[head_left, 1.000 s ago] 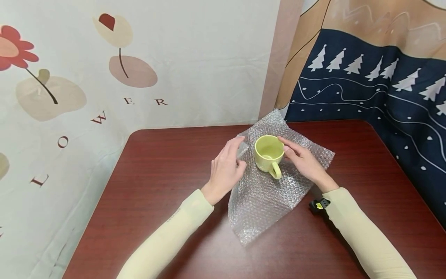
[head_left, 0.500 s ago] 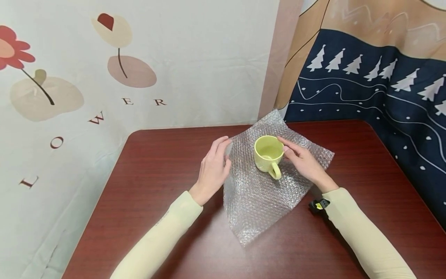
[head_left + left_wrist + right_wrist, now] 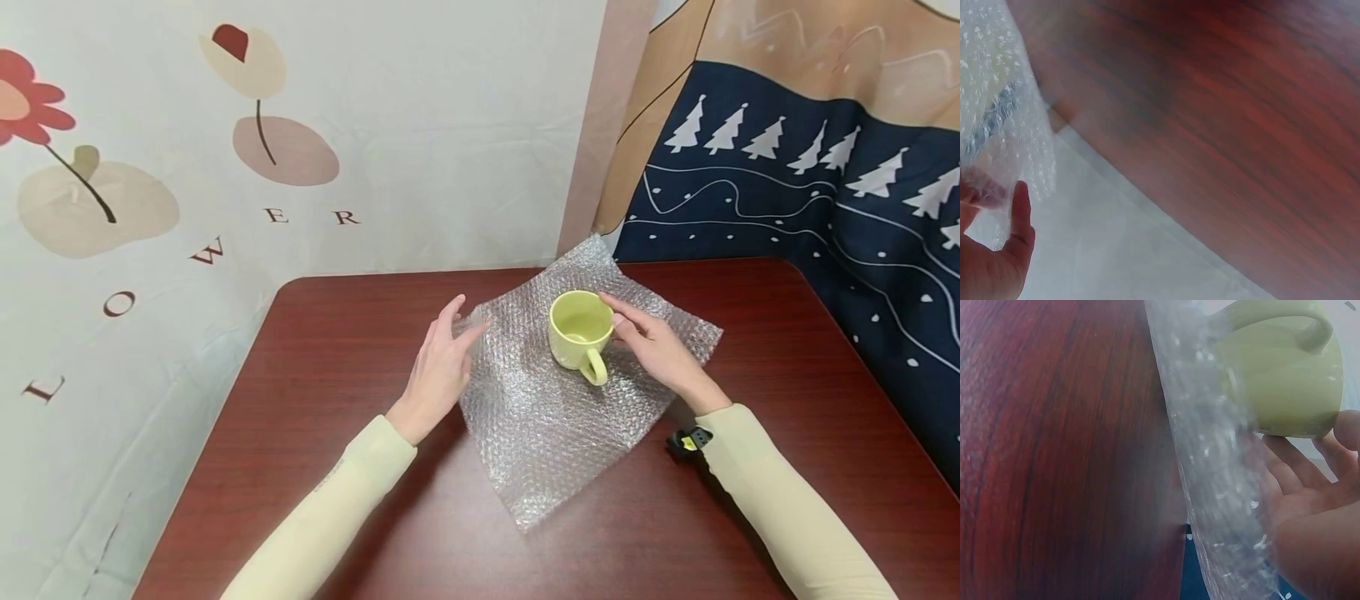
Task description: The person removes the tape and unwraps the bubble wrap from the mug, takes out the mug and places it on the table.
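A yellow-green mug stands upright on a sheet of bubble wrap, its handle toward the front right. My right hand holds the mug by its right side near the rim, with the thumb and fingers also on its wall in the right wrist view. At the sheet's left corner is my left hand, thumb and index finger spread apart. In the left wrist view the bubble wrap hangs between the thumb and the other fingers, which show blurred through the film.
The sheet lies on a dark red wooden table. A black device is strapped at the right wrist. Behind the table hang a white flower-print cloth and a navy tree-print cloth.
My left hand has moved left, drawing the wrap's left side out flatter, and its thumb and index finger have spread. The right hand and the mug have stayed in place.
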A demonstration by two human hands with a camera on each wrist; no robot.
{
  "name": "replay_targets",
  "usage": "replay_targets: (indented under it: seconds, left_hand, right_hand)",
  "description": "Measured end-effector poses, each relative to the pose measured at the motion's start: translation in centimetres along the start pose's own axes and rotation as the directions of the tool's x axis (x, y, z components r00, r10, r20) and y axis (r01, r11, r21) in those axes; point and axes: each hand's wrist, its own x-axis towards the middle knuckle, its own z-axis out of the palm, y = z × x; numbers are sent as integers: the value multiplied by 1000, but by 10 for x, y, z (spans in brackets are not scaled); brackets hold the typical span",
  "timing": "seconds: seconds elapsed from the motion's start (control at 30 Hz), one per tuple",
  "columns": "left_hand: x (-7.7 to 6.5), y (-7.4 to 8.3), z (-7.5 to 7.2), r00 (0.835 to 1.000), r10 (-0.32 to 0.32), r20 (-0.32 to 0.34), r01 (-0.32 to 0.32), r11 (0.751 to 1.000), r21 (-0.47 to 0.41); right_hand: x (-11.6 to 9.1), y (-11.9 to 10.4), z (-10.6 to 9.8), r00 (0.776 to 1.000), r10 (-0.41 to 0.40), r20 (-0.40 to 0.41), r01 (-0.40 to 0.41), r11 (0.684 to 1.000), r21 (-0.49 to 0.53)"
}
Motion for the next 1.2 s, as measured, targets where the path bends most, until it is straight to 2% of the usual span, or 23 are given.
replay_targets:
  seconds: [0.27,0.43,0.6,0.77,1.0,1.2]
  left_hand:
    - [-8,-12,0,990,-37,139,17,989,147]
    - [-11,-17,-1,969,-93,228,35,969,245]
    - [-14,-22,-4,951,-108,291,14,952,305]
    - [-18,-25,-7,929,-129,346,21,954,299]
    - [-22,-27,-11,876,-191,442,88,966,243]
    - [-24,-31,-11,854,-195,482,82,966,246]
  right_hand:
    - [1,1,0,1000,-8,8,8,1000,4]
    - [0,1,0,1000,-3,8,2,1000,9]
    - [1,1,1,1000,4,7,-4,1000,1]
    - [1,2,1,1000,0,4,0,1000,-14]
    - [1,2,1,1000,5,9,-5,1000,-17]
    - [2,3,0,1000,2,12,-2,1000,-18]
